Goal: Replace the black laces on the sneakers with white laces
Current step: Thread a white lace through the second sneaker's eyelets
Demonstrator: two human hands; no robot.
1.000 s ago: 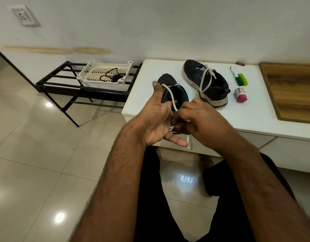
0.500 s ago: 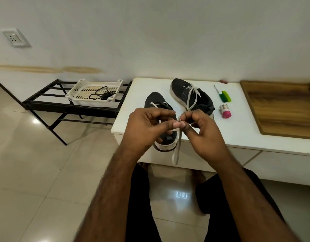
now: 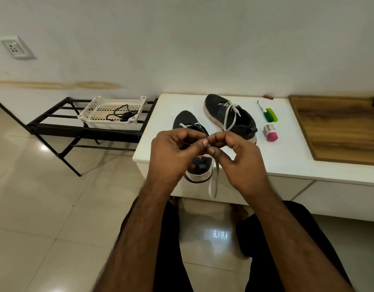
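Head view: at table's 7 o'clock edge, left hand [image 3: 171, 157] and right hand [image 3: 236, 159] both pinch the white lace [image 3: 213, 182] over the near sneaker [image 3: 190, 127]; its tail dangles off the white table [image 3: 287, 157]. Laced sneaker [image 3: 230, 116] sits at 1 o'clock. If fingertips slip, the lace likely pulls loose.

Two sneakers [image 3: 191, 131] [image 3: 230, 116], one basket [image 3: 91, 114], one rack [image 3: 55, 127], two hands [image 3: 171, 157] [image 3: 243, 163].
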